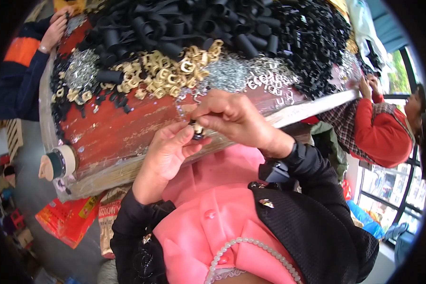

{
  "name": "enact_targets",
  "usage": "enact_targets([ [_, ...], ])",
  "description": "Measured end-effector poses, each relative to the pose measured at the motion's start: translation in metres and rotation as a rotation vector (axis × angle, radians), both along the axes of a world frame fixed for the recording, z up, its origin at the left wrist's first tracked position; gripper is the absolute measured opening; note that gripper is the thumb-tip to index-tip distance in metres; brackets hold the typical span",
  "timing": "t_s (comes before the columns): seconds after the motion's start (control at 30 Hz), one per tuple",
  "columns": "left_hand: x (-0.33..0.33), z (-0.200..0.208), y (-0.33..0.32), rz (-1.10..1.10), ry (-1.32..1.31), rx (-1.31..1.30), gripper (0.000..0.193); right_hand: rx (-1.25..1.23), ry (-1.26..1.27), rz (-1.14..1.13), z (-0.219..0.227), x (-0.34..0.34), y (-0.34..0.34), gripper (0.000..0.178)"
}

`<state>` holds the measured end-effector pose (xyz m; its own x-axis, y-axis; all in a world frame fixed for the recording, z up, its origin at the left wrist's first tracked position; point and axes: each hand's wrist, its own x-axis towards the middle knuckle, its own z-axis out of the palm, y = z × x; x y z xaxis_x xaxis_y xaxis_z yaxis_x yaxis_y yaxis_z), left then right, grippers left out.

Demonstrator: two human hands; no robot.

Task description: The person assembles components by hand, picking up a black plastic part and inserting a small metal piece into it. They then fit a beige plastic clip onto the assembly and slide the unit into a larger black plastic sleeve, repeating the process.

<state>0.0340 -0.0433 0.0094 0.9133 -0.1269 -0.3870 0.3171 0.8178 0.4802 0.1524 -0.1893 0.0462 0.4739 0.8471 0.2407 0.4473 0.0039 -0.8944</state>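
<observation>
Your left hand (pixel 165 149): thumb and fingers pinch a small black-and-beige part (pixel 198 130) in front of you.
Your right hand (pixel 236 118): fingertips meet the top of that same part.
Table (pixel 113 132): worn red top, pale wooden edge.
Far heaps: black tubes (pixel 203 23), with small black pieces (pixel 312 52) to their right.
Nearer heaps: beige buckles (pixel 168 75), left of silver metal bits (pixel 227 73).
Left corner: beige and dark green rolls (pixel 67 160).
Around you: a co-worker (pixel 23 71) at left, another person (pixel 381 135) in red at right.

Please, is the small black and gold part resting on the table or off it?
Off it: the left hand holds the small part in its fingertips, with the right hand close against it.
</observation>
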Motion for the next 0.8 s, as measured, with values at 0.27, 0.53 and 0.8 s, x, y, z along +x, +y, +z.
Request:
enact_targets([
  [0.27,0.011,0.004,-0.006,-0.067,0.026,0.123,0.020,-0.041,-0.069,-0.200,-0.013,-0.001,-0.039,0.014],
  [0.53,0.029,0.000,-0.016,-0.024,0.073,0.224,0.022,-0.388,-0.693,-0.677,-0.041,0.083,-0.137,0.016],
  [0.8,0.029,0.006,-0.003,0.079,0.110,0.356,0.025,-0.591,-0.557,-0.580,-0.052,0.108,-0.133,0.014],
])
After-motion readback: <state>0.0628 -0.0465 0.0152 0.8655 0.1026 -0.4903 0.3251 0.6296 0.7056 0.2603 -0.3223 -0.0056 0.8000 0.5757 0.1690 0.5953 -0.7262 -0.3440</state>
